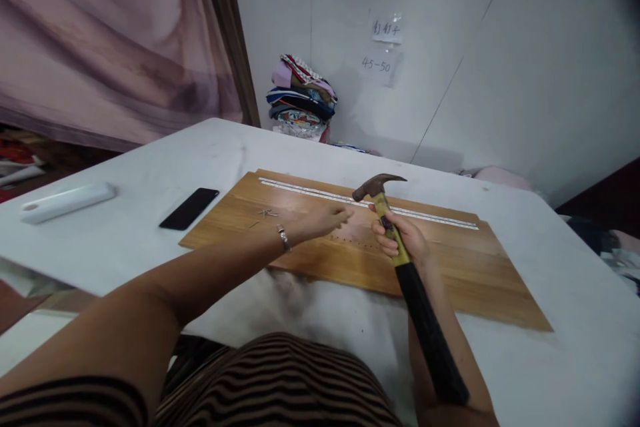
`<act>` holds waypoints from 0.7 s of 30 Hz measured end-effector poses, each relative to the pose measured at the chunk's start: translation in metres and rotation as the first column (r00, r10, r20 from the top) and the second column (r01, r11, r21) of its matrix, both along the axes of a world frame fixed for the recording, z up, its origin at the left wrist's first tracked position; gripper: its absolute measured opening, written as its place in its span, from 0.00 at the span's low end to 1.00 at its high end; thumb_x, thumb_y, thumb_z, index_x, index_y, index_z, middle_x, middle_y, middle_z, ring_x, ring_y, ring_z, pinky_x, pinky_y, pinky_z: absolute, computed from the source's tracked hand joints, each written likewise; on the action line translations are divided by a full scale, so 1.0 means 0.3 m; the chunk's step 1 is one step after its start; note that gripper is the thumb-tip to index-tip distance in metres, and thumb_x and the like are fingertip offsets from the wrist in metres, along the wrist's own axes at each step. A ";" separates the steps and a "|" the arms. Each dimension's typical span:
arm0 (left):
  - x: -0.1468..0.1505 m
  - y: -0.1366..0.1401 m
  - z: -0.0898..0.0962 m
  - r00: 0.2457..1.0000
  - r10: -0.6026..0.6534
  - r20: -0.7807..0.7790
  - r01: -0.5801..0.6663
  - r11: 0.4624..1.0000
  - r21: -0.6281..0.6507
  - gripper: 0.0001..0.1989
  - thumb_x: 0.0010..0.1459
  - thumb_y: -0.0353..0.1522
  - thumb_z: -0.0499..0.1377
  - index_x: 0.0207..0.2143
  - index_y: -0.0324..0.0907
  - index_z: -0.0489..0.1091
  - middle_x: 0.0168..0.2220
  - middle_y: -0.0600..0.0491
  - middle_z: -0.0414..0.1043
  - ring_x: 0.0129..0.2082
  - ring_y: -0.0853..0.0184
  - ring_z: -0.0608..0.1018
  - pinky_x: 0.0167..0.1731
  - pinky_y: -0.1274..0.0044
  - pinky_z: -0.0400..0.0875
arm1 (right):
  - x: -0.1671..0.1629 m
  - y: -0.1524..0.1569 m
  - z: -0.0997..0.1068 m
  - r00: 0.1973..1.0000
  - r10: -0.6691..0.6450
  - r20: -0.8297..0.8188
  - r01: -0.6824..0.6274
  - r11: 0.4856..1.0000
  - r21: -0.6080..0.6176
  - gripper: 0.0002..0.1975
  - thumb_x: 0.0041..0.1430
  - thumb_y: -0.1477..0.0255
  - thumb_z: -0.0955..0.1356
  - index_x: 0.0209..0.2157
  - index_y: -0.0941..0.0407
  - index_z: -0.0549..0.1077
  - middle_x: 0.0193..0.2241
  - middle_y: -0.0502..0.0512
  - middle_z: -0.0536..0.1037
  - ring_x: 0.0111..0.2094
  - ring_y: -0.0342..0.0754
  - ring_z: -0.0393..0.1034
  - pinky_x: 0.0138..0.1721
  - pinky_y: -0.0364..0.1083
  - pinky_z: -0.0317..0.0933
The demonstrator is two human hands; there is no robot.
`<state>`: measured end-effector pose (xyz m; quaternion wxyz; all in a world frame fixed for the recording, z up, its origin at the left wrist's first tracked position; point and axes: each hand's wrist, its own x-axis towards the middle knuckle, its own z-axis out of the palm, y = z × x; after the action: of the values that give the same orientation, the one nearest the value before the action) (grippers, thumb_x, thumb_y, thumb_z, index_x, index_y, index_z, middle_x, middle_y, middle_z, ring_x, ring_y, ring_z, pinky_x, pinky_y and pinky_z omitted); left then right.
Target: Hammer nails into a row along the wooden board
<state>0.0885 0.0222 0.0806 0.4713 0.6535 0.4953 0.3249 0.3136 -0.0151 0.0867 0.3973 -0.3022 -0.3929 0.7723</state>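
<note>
Yellow-black hammer (414, 293) gripped in right hand (411, 235); left hand (324, 221) half-curled, any hold unclear

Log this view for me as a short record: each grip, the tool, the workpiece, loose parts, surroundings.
Right grip: closed around the upper handle of the hammer
Left grip: over the board, fingers bent; whether it holds anything is unclear
Tool: hammer, head up, claw toward picture right
Workpiece: wooden board on a white table, with a row of small dark dots and two marked white strips
Loose parts: nails on the board
Surroundings: black phone left of the board
</note>
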 end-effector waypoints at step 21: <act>-0.181 0.005 -0.311 0.609 0.279 -0.743 0.178 0.864 0.470 0.16 0.71 0.36 0.51 0.53 0.40 0.71 0.60 0.41 0.73 0.61 0.52 0.71 0.62 0.59 0.63 | -0.052 -0.029 -0.140 0.967 0.256 0.002 -0.253 0.960 -0.121 0.16 0.54 0.63 0.72 0.38 0.51 0.63 0.22 0.39 0.63 0.13 0.36 0.45 0.12 0.38 0.43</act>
<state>0.0342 0.0238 -0.0126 0.0076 0.8121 0.5682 0.1328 0.2980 -0.0239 0.0446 0.2725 -0.2793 -0.3851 0.8363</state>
